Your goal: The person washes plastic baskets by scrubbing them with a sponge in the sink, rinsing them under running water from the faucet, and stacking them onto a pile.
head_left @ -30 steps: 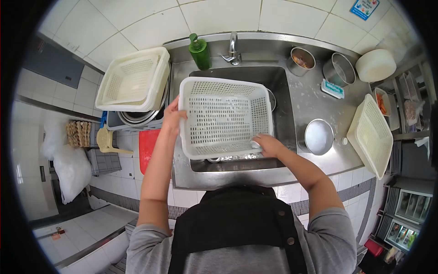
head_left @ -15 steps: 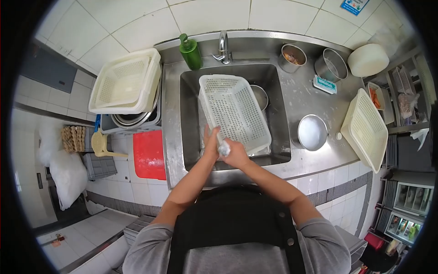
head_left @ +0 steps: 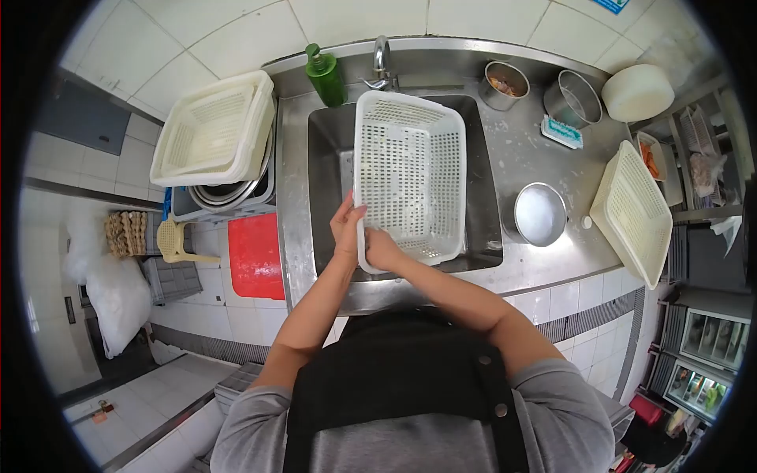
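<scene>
Basket [head_left: 410, 181] swung straighter; left hand [head_left: 344, 230] clasps rim [head_left: 359, 150], right hand [head_left: 384, 251] curled inside.

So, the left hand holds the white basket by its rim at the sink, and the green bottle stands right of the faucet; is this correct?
Not quite: the head view shows the green bottle left of the faucet. The left hand does hold the white basket.
</scene>
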`<move>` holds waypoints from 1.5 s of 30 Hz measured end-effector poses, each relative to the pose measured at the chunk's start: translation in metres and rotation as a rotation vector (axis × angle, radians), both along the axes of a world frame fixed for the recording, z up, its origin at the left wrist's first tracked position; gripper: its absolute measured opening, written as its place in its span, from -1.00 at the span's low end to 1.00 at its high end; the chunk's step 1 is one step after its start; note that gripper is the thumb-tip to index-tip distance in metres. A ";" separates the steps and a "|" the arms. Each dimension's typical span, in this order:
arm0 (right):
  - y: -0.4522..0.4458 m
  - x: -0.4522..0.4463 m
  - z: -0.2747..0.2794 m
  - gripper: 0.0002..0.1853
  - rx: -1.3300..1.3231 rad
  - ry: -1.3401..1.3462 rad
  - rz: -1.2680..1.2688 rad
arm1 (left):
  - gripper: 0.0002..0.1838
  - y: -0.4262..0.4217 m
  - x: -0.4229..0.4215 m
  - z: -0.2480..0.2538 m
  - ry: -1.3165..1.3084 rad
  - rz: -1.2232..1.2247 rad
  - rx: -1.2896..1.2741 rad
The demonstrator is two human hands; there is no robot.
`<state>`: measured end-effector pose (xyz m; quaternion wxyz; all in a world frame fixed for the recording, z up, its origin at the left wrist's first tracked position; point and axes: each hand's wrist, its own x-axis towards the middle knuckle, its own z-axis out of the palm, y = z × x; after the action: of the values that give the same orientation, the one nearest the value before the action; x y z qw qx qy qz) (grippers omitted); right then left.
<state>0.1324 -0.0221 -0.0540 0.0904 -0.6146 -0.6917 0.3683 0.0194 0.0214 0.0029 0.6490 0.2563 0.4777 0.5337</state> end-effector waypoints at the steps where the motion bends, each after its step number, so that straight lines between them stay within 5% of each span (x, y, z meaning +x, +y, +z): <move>1: 0.000 0.012 -0.007 -0.66 0.069 0.228 -0.004 | -0.35 0.002 -0.003 0.005 0.014 -0.020 0.002; 2: 0.001 0.027 -0.014 -0.65 0.140 0.459 -0.013 | -0.36 0.003 -0.007 0.011 0.031 -0.044 0.006; 5: 0.014 0.091 -0.013 -0.68 -0.067 0.275 0.023 | -0.37 0.007 -0.021 0.016 -0.121 -0.024 -0.055; 7: 0.012 0.094 -0.007 -0.65 -0.089 -0.160 0.056 | -0.40 0.002 -0.015 0.008 -0.105 0.003 -0.049; 9: 0.001 0.042 -0.029 -0.61 0.054 -0.050 0.121 | -0.51 0.000 0.001 0.001 0.061 0.081 -0.030; 12: -0.013 -0.002 0.014 -0.52 -0.078 0.092 0.099 | -0.45 0.011 -0.005 -0.007 0.122 -0.015 0.047; 14: -0.035 0.035 0.032 -0.45 0.324 0.379 0.166 | -0.46 0.022 -0.023 0.004 0.082 -0.058 -0.020; 18: -0.032 0.130 0.044 -0.46 0.080 -0.082 0.405 | -0.51 0.052 -0.042 0.023 0.017 -0.192 -0.187; 21: -0.035 0.126 0.035 -0.51 0.212 0.056 0.266 | -0.46 0.066 -0.055 0.020 0.060 -0.384 -0.220; 23: -0.034 0.099 0.051 -0.55 0.262 0.189 0.103 | -0.35 0.053 -0.055 0.033 -0.458 -0.158 -0.062; 25: -0.027 0.058 0.065 -0.60 0.317 0.377 -0.133 | -0.33 0.013 -0.017 0.019 -0.292 -0.007 -0.028; 27: -0.024 0.026 0.077 -0.60 0.324 0.435 -0.211 | -0.16 -0.028 0.022 -0.003 0.380 0.003 0.289; 29: -0.022 0.011 0.094 -0.54 0.312 0.497 -0.194 | -0.10 -0.024 0.011 0.001 0.135 0.003 0.188; 31: -0.018 0.032 0.095 -0.42 0.108 0.414 -0.029 | -0.02 -0.014 -0.004 0.004 -0.113 0.021 0.100; 33: -0.017 0.059 0.076 -0.30 0.450 0.235 0.451 | -0.08 -0.006 -0.020 0.007 -0.150 0.059 -0.018; 35: 0.002 0.106 0.003 -0.31 0.098 0.203 0.321 | -0.18 -0.007 -0.028 0.016 -0.073 0.095 0.007; 37: 0.025 0.161 -0.009 -0.43 -0.175 0.005 0.112 | -0.21 -0.009 -0.051 0.021 -0.183 -0.046 -0.051; 40: 0.029 0.143 -0.024 -0.44 -0.057 -0.186 0.048 | -0.28 -0.006 -0.055 0.034 -0.116 -0.063 0.016; 42: 0.019 0.075 -0.029 -0.48 -0.045 -0.075 -0.094 | -0.28 0.001 -0.047 0.041 -0.141 -0.079 0.033; 43: 0.013 0.034 0.016 -0.55 -0.050 -0.111 -0.140 | -0.29 0.006 -0.039 0.047 -0.115 -0.077 0.043; 45: -0.009 -0.011 0.028 -0.55 0.108 0.093 0.008 | -0.31 0.008 -0.033 0.047 -0.086 -0.071 0.050</move>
<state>0.1214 -0.0310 -0.0256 0.1540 -0.5883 -0.7080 0.3590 -0.0138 0.0299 0.0498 0.6809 0.2661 0.4267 0.5324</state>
